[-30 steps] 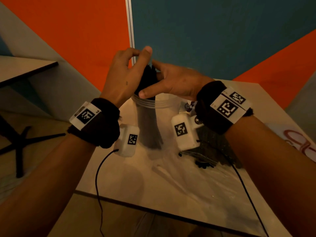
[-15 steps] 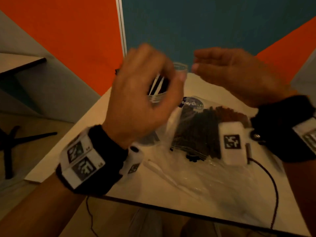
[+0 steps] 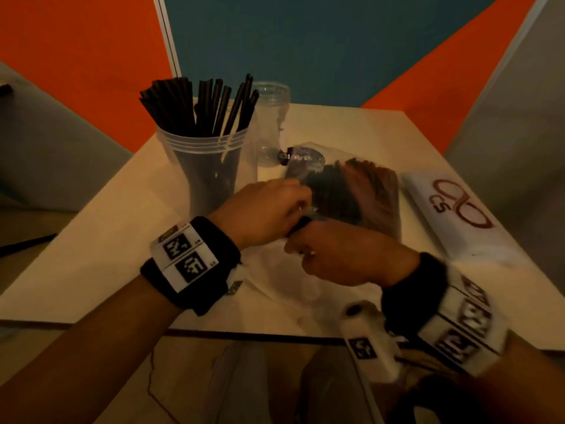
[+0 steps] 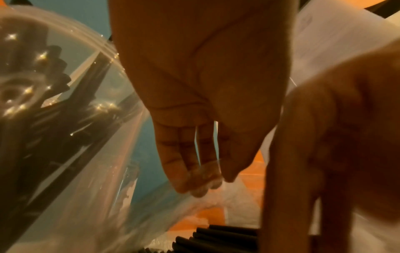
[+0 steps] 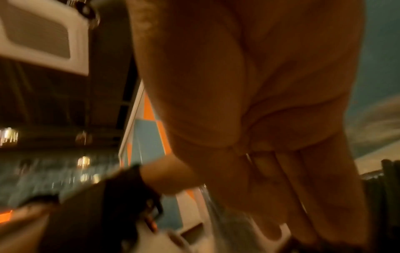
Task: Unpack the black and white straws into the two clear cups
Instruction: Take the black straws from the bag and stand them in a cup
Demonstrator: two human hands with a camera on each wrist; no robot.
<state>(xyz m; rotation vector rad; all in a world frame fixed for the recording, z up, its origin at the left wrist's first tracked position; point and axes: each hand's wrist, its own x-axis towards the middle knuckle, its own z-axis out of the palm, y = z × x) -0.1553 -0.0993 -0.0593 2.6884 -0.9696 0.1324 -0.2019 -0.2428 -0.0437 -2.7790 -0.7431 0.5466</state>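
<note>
While both hands met at the near end of the clear plastic bag (image 3: pixel 345 191) lying on the light table (image 3: pixel 91 240), the nearer clear cup (image 3: pixel 208 166) stood upright at the table's back left, packed with black straws (image 3: pixel 195 108) that fanned out above its ribbed rim. Just behind and to its right stood a second clear cup (image 3: pixel 272 123), whose contents could not be made out. The bag, thin and glossy with a round label (image 3: pixel 301 157) at its far end, still held a flat bundle of dark straws (image 3: pixel 333 188), their round open ends showing at the bottom of the left wrist view (image 4: pixel 218 239). To the right of the bag lay a white packet with a red looping logo (image 3: pixel 455 206).

The left hand (image 3: pixel 263 212) was curled over the bag's near end, its fingers (image 4: pixel 186 171) bent downward with crinkled plastic film at their tips; it appeared to pinch the film, though the contact was partly hidden. The right hand (image 3: pixel 345 252) sat closed in a loose fist touching the left, knuckles up, something dark showing where the two met; blur kept me from telling what it gripped. From the right wrist view its fingers (image 5: pixel 303 196) pointed down toward the plastic. Both wrists wore black bands carrying white coded tags.
</note>
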